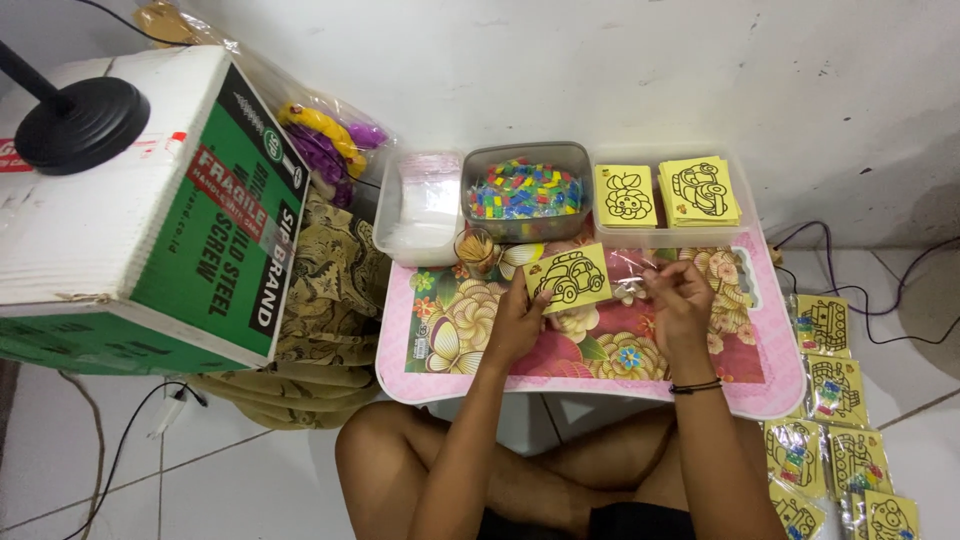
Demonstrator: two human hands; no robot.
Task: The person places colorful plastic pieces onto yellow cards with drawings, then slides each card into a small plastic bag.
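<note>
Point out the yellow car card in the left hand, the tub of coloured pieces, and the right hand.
yellow car card (568,277), head view, card face.
tub of coloured pieces (478,160), head view, left rim.
right hand (680,300), head view, back of hand.

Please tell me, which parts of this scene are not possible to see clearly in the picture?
- Right hand, head view: what its fingers pinch is too small and partly covered by the hand.
- Yellow car card: the lower left corner is covered by the left hand.
- Packed cards on the floor: cut off by the bottom edge.
- Small jar: contents too small to tell.

A pink floral lap table (440,375) carries a grey bead tub (525,190) and clear trays (668,238).
</note>
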